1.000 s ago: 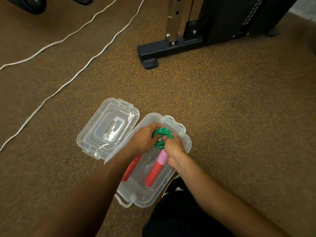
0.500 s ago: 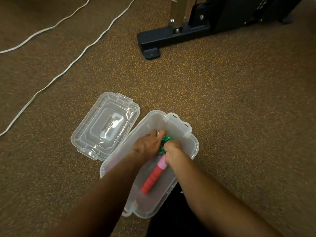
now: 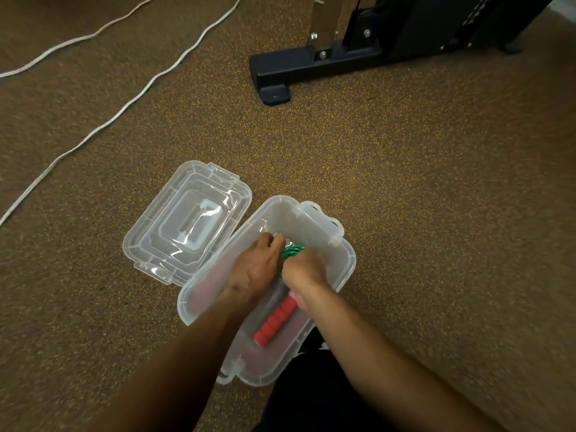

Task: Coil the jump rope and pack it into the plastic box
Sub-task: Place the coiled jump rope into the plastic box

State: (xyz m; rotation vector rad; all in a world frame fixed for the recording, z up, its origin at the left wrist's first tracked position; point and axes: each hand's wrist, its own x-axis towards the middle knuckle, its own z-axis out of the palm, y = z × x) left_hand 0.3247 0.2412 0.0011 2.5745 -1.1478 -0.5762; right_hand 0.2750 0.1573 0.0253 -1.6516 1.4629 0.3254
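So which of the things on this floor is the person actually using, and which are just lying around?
In use:
- clear plastic box
- its lid, off, beside the box
- green rope coil
- red handle
- left hand, right hand, both pressing the coil into the box

Lying about:
- white cord
- black machine base

One view only, head-worn, wide-angle; looks forward and steeply down at the floor [image 3: 405, 182]; both forearms enter from the bottom edge, so hands sit close below the lens; box [image 3: 346, 269] lies lower centre of frame, lid [image 3: 187, 222] just left of it; machine base [image 3: 311, 70] at top edge, farther off; edges bowed by the lens; no second view to share.
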